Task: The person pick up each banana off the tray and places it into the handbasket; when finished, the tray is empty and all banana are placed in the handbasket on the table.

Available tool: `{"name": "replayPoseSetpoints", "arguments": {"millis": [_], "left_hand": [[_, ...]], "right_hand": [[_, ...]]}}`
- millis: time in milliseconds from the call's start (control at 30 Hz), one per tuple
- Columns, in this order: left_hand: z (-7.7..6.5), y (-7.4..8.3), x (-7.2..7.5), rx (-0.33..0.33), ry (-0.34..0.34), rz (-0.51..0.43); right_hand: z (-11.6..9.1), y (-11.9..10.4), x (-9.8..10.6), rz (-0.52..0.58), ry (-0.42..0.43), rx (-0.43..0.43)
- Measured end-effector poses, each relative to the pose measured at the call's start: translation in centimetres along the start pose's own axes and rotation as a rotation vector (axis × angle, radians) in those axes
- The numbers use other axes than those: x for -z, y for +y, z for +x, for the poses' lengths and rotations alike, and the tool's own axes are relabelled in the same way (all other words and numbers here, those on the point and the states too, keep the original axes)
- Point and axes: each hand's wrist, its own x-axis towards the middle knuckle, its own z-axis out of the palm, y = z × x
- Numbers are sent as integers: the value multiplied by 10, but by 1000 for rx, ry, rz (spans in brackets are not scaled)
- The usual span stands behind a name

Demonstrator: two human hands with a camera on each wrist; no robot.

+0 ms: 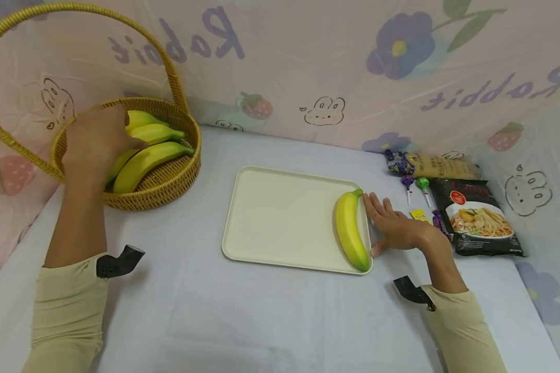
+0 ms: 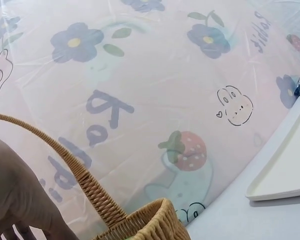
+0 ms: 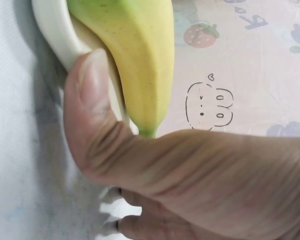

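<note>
My left hand [image 1: 95,140] reaches down into a wicker basket [image 1: 172,181] at the left, over several yellow-green bananas [image 1: 151,160]. Its thumb lies against the bananas; the other fingertips are hidden, so the hold is unclear. In the left wrist view, that hand [image 2: 20,200] hangs beside the basket's handle [image 2: 85,180]. A single banana [image 1: 350,230] lies lengthwise along the right end of a cream tray [image 1: 284,223]. My right hand [image 1: 396,228] is at the tray's right edge with fingers extended. Its thumb [image 3: 90,100] is against the rim in the right wrist view.
At the right lie a black noodle packet [image 1: 480,217], a tan-and-blue packet [image 1: 434,166], a purple lollipop [image 1: 407,181], a green lollipop [image 1: 422,184] and small wrapped sweets [image 1: 420,215]. A printed curtain [image 1: 289,62] hangs behind the white table [image 1: 261,311].
</note>
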Motion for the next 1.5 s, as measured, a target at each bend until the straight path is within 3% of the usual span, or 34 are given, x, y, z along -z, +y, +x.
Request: {"name": "replayPoseSetpoints", "arguments": {"millis": [200, 433, 667, 900, 1100, 1333, 1500], "left_hand": [[-8, 14, 3, -26, 18, -54], [-15, 35, 9, -88, 27, -119], [-23, 62, 9, -194, 22, -168], [-34, 91, 6, -363, -3, -253], [-38, 140, -7, -511, -59, -216], [-42, 213, -29, -598, -247, -141], [-45, 246, -46, -670, -298, -144]], "right_hand": [[1, 1, 0, -5, -6, -4], [-7, -17, 7, 2, -12, 7], [-7, -15, 7, 1, -12, -19], [3, -2, 1, -12, -16, -14], [4, -6, 4, -14, -24, -33], [-7, -18, 7, 31, -28, -22], [-4, -9, 5, 18, -24, -15]]}}
